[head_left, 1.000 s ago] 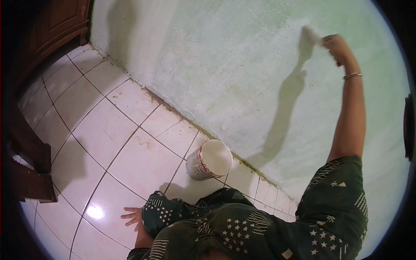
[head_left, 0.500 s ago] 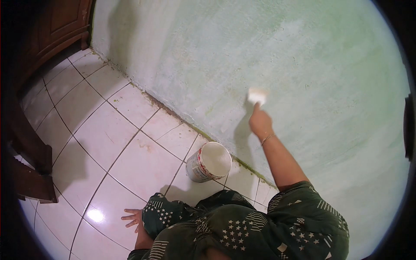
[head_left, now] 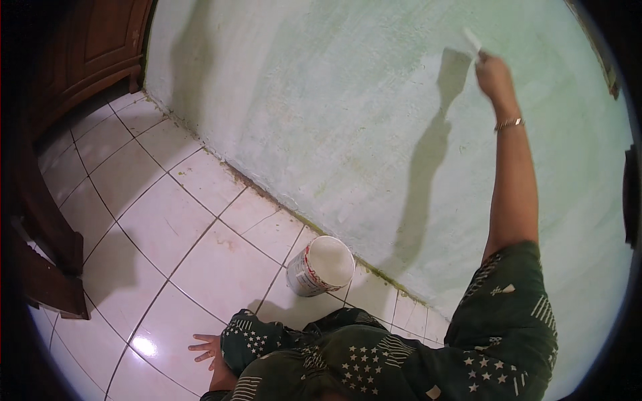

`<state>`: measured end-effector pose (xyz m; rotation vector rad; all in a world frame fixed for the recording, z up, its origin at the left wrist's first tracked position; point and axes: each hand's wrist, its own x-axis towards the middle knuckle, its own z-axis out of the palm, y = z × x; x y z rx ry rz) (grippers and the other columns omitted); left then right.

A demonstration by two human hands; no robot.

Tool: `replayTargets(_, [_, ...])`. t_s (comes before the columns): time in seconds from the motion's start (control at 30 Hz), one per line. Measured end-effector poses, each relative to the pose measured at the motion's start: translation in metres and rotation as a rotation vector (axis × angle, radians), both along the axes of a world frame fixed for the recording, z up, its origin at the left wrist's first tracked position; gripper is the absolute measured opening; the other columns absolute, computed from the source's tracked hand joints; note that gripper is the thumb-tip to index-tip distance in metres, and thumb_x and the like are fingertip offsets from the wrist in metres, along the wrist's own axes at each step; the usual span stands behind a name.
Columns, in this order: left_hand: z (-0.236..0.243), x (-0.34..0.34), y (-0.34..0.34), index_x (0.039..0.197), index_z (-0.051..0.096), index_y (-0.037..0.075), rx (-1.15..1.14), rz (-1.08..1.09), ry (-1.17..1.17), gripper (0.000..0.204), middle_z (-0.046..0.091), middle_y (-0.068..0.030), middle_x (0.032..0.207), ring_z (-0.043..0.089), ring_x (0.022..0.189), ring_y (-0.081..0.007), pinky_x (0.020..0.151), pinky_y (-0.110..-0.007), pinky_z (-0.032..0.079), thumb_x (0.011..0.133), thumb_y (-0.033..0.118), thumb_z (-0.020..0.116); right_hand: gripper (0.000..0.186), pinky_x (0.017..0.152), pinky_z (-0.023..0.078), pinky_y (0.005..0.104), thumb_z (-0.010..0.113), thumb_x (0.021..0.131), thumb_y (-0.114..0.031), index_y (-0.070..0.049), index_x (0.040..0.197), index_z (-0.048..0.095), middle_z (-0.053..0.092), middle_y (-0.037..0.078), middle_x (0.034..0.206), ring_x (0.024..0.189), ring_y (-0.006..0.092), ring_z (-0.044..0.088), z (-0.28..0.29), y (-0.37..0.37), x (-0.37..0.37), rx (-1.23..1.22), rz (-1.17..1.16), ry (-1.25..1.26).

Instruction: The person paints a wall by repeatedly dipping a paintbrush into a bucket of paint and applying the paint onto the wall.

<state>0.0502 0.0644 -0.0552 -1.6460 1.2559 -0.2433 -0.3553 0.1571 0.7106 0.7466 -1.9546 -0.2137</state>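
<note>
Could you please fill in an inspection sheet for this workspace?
Surface: pale green wall with patchy whitish areas; white tiled floor.
Job's things: white brush, blurred; bucket standing on the floor near the wall.
Clutter: greenish flecks near the wall's foot.
Grippers: right hand raised, gripping the brush; left hand low, fingers spread, floor contact unclear.
Cables: nothing seen.
Surroundings: dark wooden furniture at left.

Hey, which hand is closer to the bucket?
Left. The left hand is spread low, left of the bucket; the right hand is farther, high by the wall, gripping the brush.
</note>
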Motion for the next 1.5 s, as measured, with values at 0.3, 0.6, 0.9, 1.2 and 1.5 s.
replayTargets(0.3, [-0.002, -0.001, -0.001, 0.140, 0.024, 0.029, 0.103, -0.057, -0.107, 0.048, 0.013, -0.0062, 0.150, 0.005, 0.138, -0.0347, 0.101, -0.069, -0.001, 0.095, 0.040, 0.034, 0.023, 0.069, 0.051, 0.0419, 0.046, 0.084, -0.015, -0.003, 0.088, 0.065, 0.066, 0.015, 0.091, 0.085, 0.0286, 0.064, -0.116, -0.082, -0.027, 0.208, -0.278, -0.052])
replayTargets(0.6, [-0.001, -0.007, 0.003, 0.140, 0.025, 0.030, 0.221, -0.087, -0.224, 0.048, 0.014, -0.0067, 0.150, 0.004, 0.138, -0.0352, 0.101, -0.069, -0.001, 0.095, 0.040, 0.034, 0.025, 0.077, 0.049, 0.0423, 0.048, 0.081, -0.017, -0.003, 0.092, 0.066, 0.065, 0.017, 0.095, 0.087, 0.0307, 0.063, -0.301, -0.039, -0.002, 0.311, -0.225, -0.673])
replayTargets(0.9, [-0.014, -0.004, 0.009, 0.140, 0.026, 0.030, 0.331, -0.205, -0.349, 0.047, 0.014, -0.0071, 0.150, 0.004, 0.138, -0.0356, 0.101, -0.069, -0.002, 0.095, 0.041, 0.035, 0.028, 0.077, 0.049, 0.0428, 0.045, 0.080, -0.015, -0.002, 0.096, 0.064, 0.063, 0.020, 0.096, 0.090, 0.0352, 0.061, 0.042, -0.038, 0.052, -0.187, -0.253, 0.006])
replayTargets(1.2, [0.022, -0.015, 0.008, 0.139, 0.027, 0.031, 0.417, -0.263, -0.469, 0.046, 0.014, -0.0075, 0.150, 0.003, 0.138, -0.0361, 0.100, -0.069, -0.002, 0.095, 0.041, 0.035, 0.035, 0.063, 0.051, 0.0429, 0.042, 0.084, -0.012, 0.013, 0.107, 0.051, 0.064, 0.021, 0.077, 0.072, 0.0309, 0.065, -0.227, -0.027, 0.005, 0.028, -0.310, -0.376])
replayTargets(1.5, [0.007, -0.011, 0.000, 0.139, 0.028, 0.032, 0.512, -0.300, -0.575, 0.046, 0.014, -0.0079, 0.150, 0.003, 0.138, -0.0365, 0.100, -0.069, -0.003, 0.094, 0.041, 0.035, 0.038, 0.053, 0.052, 0.0378, 0.050, 0.076, -0.005, 0.003, 0.114, 0.051, 0.063, 0.018, 0.082, 0.066, 0.0263, 0.065, -0.244, 0.007, 0.034, -0.306, -0.117, -1.393])
